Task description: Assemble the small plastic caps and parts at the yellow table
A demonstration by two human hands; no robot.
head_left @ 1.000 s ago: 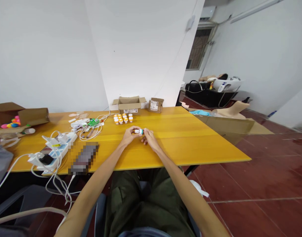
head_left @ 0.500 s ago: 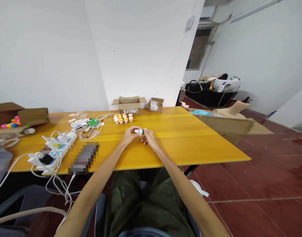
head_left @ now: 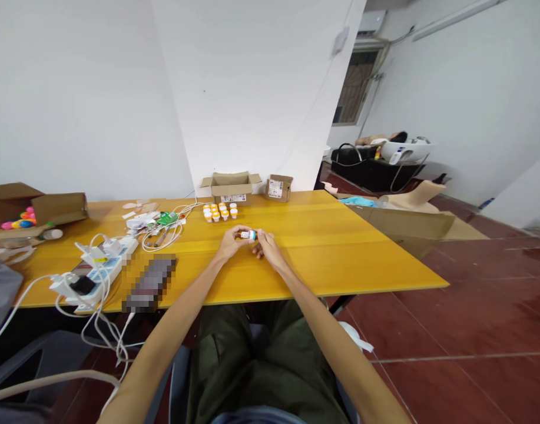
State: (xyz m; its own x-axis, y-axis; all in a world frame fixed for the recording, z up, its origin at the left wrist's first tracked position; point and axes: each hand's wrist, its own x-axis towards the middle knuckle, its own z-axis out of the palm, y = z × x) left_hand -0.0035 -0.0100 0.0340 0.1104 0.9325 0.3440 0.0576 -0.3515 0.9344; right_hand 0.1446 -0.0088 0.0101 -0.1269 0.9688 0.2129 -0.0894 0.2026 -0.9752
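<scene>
Above the middle of the yellow table, a small bottle (head_left: 247, 235) lies on its side between my two hands. It has a printed white label and a teal band. My left hand (head_left: 229, 242) is closed around its left end. The fingers of my right hand (head_left: 268, 245) pinch its right end, which they mostly hide. Beyond my hands stands a cluster of several small white containers with orange and white tops (head_left: 219, 212).
An open cardboard box (head_left: 231, 187) and a smaller box (head_left: 279, 188) stand against the wall. To my left are a power strip (head_left: 107, 272) with chargers, a blurred phone (head_left: 150, 284) and tangled cables. The table's edge (head_left: 384, 290) runs in front of me.
</scene>
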